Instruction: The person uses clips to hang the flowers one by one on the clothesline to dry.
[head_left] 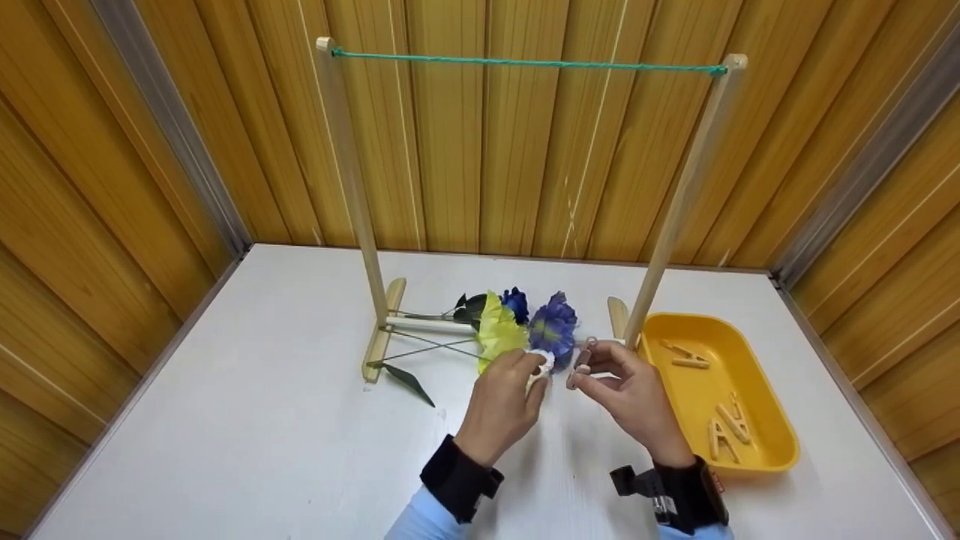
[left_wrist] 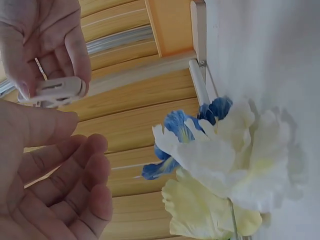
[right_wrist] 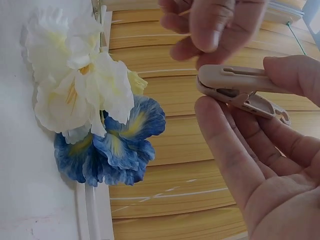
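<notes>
**Beige clothes peg held above the flowers**

Yellow plastic forms the tray [head_left: 757, 442] at the right of the white table [head_left: 262, 435], and three wooden pegs [head_left: 724, 433] are seen lying loose in it. A beige clothes peg [right_wrist: 235, 87] is pinched by the right hand [head_left: 634, 394], thumb on top and fingers beneath, its wire spring showing past the fingers. The left hand [head_left: 501, 405] is held just beside it, fingers loosely curled and nothing gripped, fingertips close to the peg. Artificial flowers [head_left: 525, 326], blue, yellow and white, are laid on the table directly behind both hands, across the foot of a wooden drying stand [head_left: 352, 187]. A green cord [head_left: 525, 63] is strung between its posts, well above the peg
</notes>
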